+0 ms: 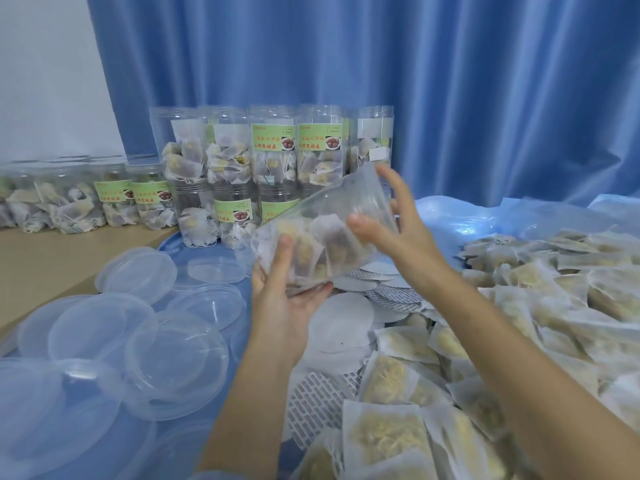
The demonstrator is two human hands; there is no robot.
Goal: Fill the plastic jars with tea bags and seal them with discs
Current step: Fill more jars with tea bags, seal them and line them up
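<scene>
Jar [322,230], part-filled with tea bags, tilts mid-frame, mouth toward one o'clock; left hand [287,292] grips its base, right hand [391,220] spreads loose fingers beside its mouth. Filled jars [277,157] stacked at eleven o'clock; discs [341,322] and loose tea bags [519,323] remain, so plenty left.

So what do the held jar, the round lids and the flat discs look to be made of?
Jar: clear, glossy plastic; the tea bags show through its wall. Lids: translucent, smooth plastic, likely thin; overlapping rims show through one another. Discs: matte white sheet, perhaps paper-faced; some show a printed grey pattern, so the material stays uncertain.
</scene>
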